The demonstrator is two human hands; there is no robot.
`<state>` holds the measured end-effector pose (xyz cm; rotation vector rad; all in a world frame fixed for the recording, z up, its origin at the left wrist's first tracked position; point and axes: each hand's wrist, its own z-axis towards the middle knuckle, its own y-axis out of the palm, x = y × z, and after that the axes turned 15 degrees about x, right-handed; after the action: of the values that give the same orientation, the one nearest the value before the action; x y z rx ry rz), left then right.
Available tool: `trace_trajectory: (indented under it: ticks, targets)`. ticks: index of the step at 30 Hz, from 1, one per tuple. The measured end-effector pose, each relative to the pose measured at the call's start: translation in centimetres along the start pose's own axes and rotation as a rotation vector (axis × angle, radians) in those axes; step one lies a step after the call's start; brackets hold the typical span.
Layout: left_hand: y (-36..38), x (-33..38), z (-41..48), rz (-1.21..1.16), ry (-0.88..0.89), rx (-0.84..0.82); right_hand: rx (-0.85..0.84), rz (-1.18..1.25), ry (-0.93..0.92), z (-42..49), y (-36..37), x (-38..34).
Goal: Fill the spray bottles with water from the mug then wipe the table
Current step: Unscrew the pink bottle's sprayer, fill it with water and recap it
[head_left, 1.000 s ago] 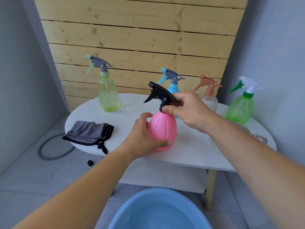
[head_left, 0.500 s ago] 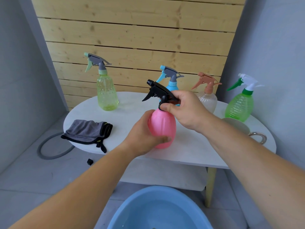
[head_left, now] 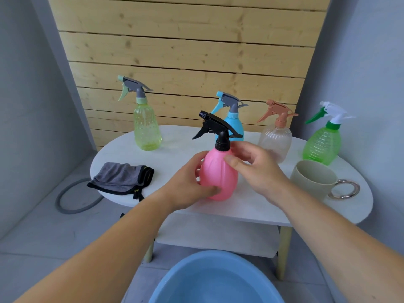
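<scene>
Left-hand fingers (head_left: 197, 159) and thumb were wrapped round the lower body of the pink spray bottle (head_left: 218, 178), so the left hand (head_left: 188, 184) gripped it upright. Right-hand fingers (head_left: 240, 147) were loosely spread at that bottle's right shoulder, just below its black trigger cap (head_left: 218, 130), holding nothing. The right hand (head_left: 255, 169) had its thumb against or just off the pink plastic; the view did not settle which.

The pink spray bottle stood on a white oval table (head_left: 175, 158). On the floor, nearer the viewer than the pink bottle, sat a blue basin (head_left: 214, 281). Directly behind it stood a blue bottle (head_left: 236, 125), and far back to its left a yellow-green bottle (head_left: 146, 130). Back to its right stood a clear bottle (head_left: 276, 141), and further right a green bottle (head_left: 321, 145). A grey cloth (head_left: 122, 176) lay to its left and a beige mug (head_left: 312, 178) stood to its right.
</scene>
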<state>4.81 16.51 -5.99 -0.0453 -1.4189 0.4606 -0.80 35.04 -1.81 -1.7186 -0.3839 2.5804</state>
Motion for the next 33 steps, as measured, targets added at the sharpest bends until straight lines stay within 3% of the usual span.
trace_trajectory:
  ticks: [5, 17, 25, 33]
  targets:
    - [0.2, -0.4, 0.2, -0.001, -0.009, 0.018, 0.029, 0.172, 0.075, 1.4, 1.7, -1.3]
    - [0.7, 0.2, -0.5, 0.058, 0.01, 0.152, 0.055, 0.182, 0.102, 1.6, 2.4, -1.2]
    - [0.6, -0.1, -0.5, 0.01, -0.055, 0.102, 0.028, 0.037, 0.244, -2.8, 1.0, 2.8]
    - [-2.3, -0.1, 2.0, 0.018, -0.026, 0.197, -0.016, -0.005, 0.29, 0.1, 4.4, 1.5]
